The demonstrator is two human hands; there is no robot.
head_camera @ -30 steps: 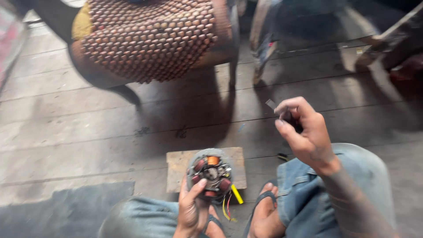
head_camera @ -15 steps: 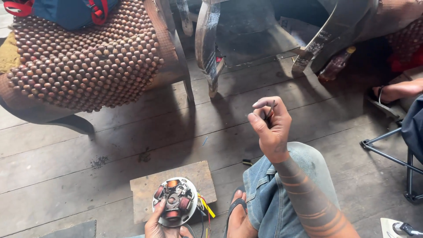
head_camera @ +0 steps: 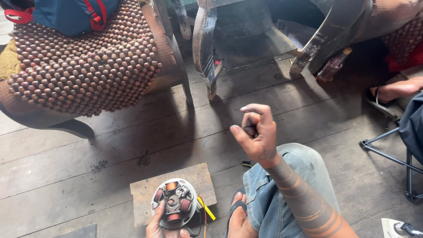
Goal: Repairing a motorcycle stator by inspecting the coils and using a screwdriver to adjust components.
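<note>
My left hand (head_camera: 159, 224) holds a round metal stator plate (head_camera: 174, 206) with copper coils and coloured wires, resting on a small wooden block (head_camera: 200, 178) on the plank floor. Only the fingers of that hand show at the bottom edge. My right hand (head_camera: 255, 134) is raised above my right knee, its fingers pinched on a small thin dark object that is mostly hidden. My forearm runs down to the lower right over blue jeans (head_camera: 269, 198).
A chair with a wooden bead seat cover (head_camera: 88, 66) and a blue bag (head_camera: 72, 13) stands at the upper left. Wooden furniture legs (head_camera: 207, 48) rise ahead. Another person's foot in a sandal (head_camera: 387, 94) and a folding metal frame (head_camera: 387, 154) are on the right.
The view has swung right and down slightly. My right hand has shifted a little and turned, still pinching the small object. The left hand keeps hold of the stator plate.
</note>
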